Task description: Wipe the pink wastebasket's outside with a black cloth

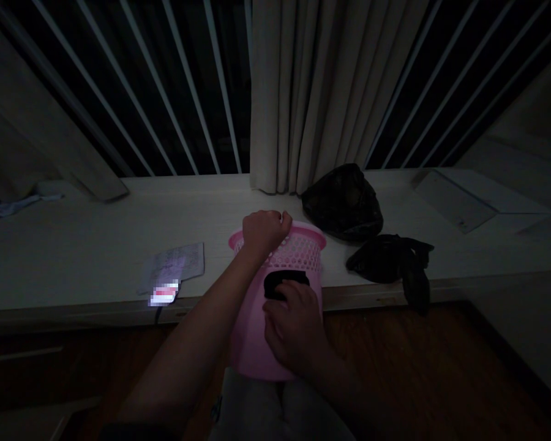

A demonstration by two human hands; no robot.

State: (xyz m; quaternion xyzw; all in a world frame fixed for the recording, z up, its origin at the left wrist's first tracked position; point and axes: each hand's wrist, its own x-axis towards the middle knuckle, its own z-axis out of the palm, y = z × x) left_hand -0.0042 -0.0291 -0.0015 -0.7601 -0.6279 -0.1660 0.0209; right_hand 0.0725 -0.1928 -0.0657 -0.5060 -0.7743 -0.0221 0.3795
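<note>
A pink plastic wastebasket, with a band of holes below its rim, leans or stands against the ledge in front of my legs. My left hand is closed over its rim at the far end. Against the basket's smooth side my right hand has its fingers curled on a small, dark, folded black cloth-like piece. Dim light hides exactly what that black piece is. The inside of the basket does not show.
On the pale ledge lie a large black plastic bag and a smaller knotted black bag, overhanging the edge. A white box stands at right. At left are a flat packet and a lit phone. Curtains hang behind.
</note>
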